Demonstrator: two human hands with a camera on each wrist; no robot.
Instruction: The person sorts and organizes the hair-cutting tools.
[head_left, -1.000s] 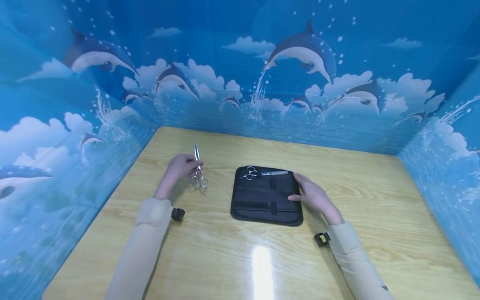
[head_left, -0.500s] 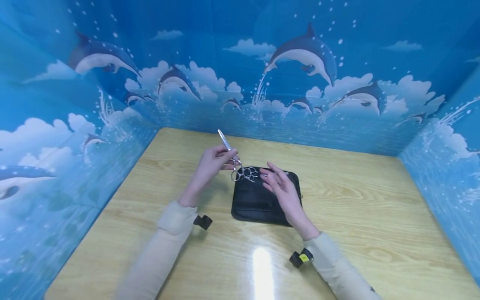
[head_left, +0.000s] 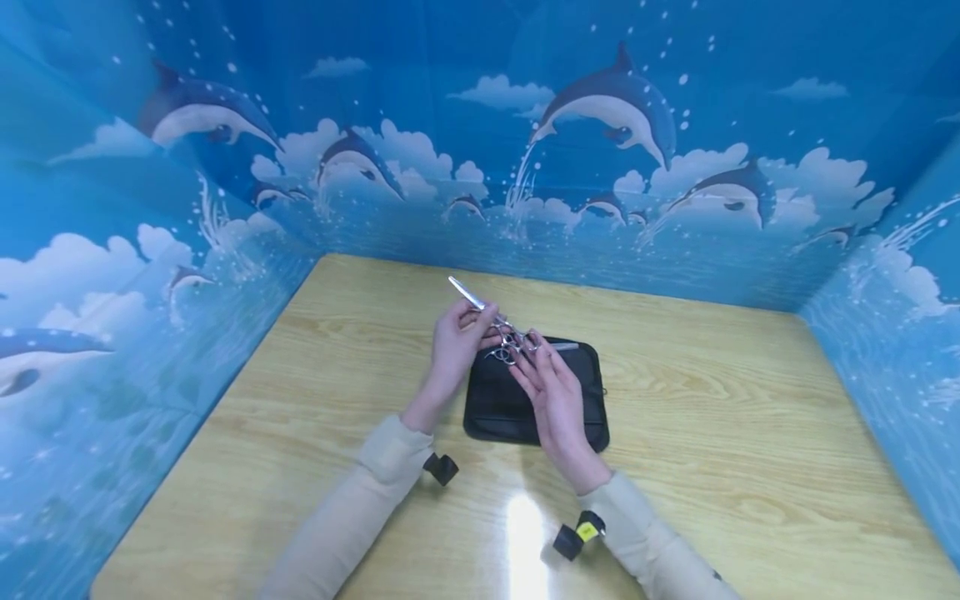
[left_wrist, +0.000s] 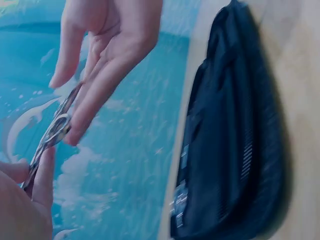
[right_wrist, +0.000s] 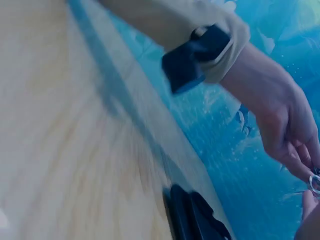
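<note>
In the head view my left hand (head_left: 453,346) pinches a pair of silver hairdressing scissors (head_left: 467,292) near the middle. Their blades point up and left, and the finger rings face my right hand (head_left: 562,404). The left wrist view has the scissors (left_wrist: 57,127) between thumb and finger of the left hand (left_wrist: 20,210). There, the fairly straight fingers of the right hand (left_wrist: 115,45) touch the handle end, the thumb standing apart. Below both hands lies an open black scissors case (head_left: 498,408). A second pair of scissors (head_left: 566,346) sits in it, partly hidden.
Around the case is a light wooden table (head_left: 712,417). A blue dolphin-print curtain (head_left: 480,225) encloses its back and sides. Each wrist wears a small black camera, such as the left-wrist camera (head_left: 441,468) and the right-wrist camera (head_left: 573,536).
My left hand has carried the scissors rightward from the table's left part to above the case. The right hand has left the case's right edge and come to the scissors' handles.
</note>
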